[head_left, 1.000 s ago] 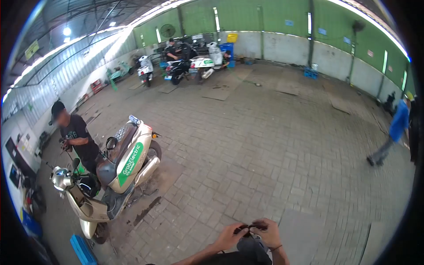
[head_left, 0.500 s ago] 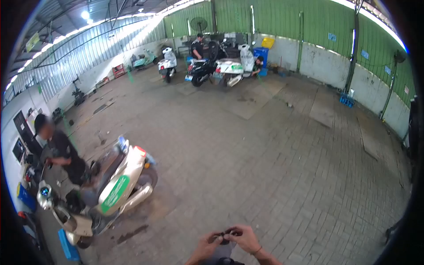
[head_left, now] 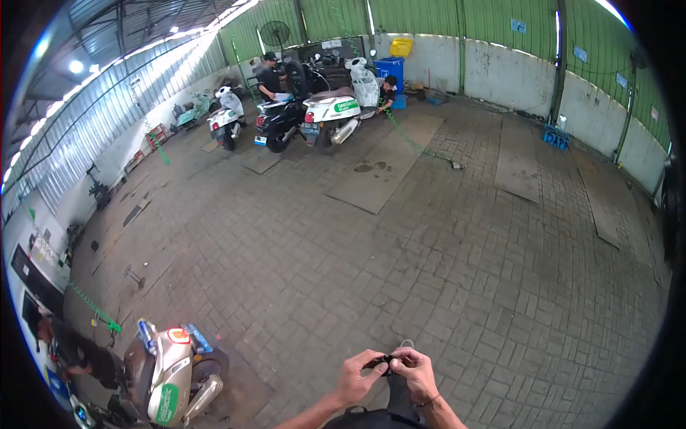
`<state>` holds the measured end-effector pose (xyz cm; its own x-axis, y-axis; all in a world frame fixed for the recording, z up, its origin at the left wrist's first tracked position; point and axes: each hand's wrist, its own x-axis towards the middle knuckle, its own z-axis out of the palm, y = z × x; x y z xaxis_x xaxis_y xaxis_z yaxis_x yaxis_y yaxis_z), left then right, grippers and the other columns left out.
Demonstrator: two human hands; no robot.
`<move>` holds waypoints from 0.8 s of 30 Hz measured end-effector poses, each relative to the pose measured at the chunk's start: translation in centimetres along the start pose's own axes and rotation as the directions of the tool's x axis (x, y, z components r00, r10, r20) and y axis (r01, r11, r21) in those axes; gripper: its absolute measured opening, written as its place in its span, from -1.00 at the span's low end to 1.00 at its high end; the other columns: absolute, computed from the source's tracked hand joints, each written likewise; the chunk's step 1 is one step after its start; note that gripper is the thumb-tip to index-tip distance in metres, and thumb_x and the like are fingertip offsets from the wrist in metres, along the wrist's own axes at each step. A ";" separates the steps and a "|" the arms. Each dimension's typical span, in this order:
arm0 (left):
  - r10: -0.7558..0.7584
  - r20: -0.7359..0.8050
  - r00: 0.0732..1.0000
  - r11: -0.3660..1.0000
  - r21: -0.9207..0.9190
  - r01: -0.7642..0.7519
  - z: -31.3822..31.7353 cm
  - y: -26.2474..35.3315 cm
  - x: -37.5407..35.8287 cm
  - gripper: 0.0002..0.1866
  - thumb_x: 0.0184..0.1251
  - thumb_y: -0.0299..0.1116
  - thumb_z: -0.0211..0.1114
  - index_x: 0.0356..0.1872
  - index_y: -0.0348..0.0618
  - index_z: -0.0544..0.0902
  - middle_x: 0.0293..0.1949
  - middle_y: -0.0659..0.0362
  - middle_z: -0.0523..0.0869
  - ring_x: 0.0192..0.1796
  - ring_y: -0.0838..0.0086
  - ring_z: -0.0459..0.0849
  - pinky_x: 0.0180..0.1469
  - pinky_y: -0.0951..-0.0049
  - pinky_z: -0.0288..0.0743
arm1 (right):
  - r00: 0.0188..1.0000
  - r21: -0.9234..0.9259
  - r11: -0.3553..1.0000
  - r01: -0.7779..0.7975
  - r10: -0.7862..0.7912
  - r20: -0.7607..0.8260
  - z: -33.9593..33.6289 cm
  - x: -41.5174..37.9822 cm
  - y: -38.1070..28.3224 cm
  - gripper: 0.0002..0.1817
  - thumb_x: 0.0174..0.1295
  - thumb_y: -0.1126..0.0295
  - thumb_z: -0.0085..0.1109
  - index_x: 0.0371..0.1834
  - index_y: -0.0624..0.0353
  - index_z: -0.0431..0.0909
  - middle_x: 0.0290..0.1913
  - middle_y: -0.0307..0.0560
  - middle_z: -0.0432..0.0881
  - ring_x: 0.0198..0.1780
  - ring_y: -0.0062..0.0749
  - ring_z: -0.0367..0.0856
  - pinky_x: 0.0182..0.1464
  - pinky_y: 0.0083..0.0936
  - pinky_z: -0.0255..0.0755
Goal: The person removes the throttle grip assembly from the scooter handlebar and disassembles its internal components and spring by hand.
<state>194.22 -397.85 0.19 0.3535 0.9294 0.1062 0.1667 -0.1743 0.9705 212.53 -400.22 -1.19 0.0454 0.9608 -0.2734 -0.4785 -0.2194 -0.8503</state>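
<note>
At the bottom of the head view, my left hand (head_left: 356,377) and my right hand (head_left: 416,373) are close together in front of my body. Both pinch a small black object (head_left: 388,360) between thumbs and fingertips. The fingers cover much of it, and its kind is too small to make out. A dark band circles my right wrist. Below the hands, part of my dark clothing shows, with the paved floor (head_left: 493,314) beyond.
A beige scooter (head_left: 168,379) with a green panel stands at lower left, a person (head_left: 82,357) beside it. Several scooters, among them a white one (head_left: 332,109), stand at the back with two people. A green coiled hose (head_left: 411,139) runs to the floor; a blue crate (head_left: 556,137) sits right.
My view has swung to the right, so the beige scooter and its person sit lower and further left. My hands still hold the small black object, now slightly higher and further right in view.
</note>
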 end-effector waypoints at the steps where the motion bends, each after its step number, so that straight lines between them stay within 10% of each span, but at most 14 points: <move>1: -0.045 -0.025 0.999 0.998 -0.051 0.044 -0.2 -0.7 2.8 -0.73 0.61 -0.37 0.40 0.14 -0.36 0.72 -0.03 0.10 0.84 0.03 0.47 0.82 0.15 0.40 0.70 | 0.997 0.024 0.999 -0.041 0.039 0.064 -0.3 3.5 -0.9 -0.77 0.35 0.54 0.52 0.00 0.32 0.72 -0.10 -0.24 0.75 -0.06 -0.56 0.69 0.06 -0.53 0.59; 11: -0.104 -0.289 0.952 0.976 -0.215 0.042 -2.7 2.8 34.7 -0.77 0.59 -0.41 0.39 0.11 -0.31 0.75 -0.08 0.13 0.86 -0.02 0.48 0.83 0.09 0.43 0.69 | 0.853 -0.199 0.979 -0.053 0.148 0.501 -0.1 36.6 -19.8 -0.76 0.31 0.44 0.57 -0.06 0.20 0.69 0.21 -0.23 0.53 0.19 -0.49 0.56 0.24 -0.46 0.47; 24: 0.201 0.164 0.966 0.980 -0.041 -0.197 -7.2 -4.1 84.3 -0.74 0.55 -0.48 0.38 0.17 -0.29 0.71 0.10 0.02 0.82 0.17 0.20 0.82 0.23 0.25 0.65 | 0.981 -0.006 0.999 0.038 -0.037 0.188 -5.8 76.3 -33.3 -0.68 0.16 0.58 0.57 -0.09 0.18 0.62 0.26 -0.15 0.57 0.25 -0.40 0.61 0.31 -0.41 0.49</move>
<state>216.74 -316.48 6.70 0.5258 0.8093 0.2620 0.0562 -0.3404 0.9386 236.98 -320.60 3.68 -0.1029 0.9829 -0.1527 -0.4714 -0.1834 -0.8626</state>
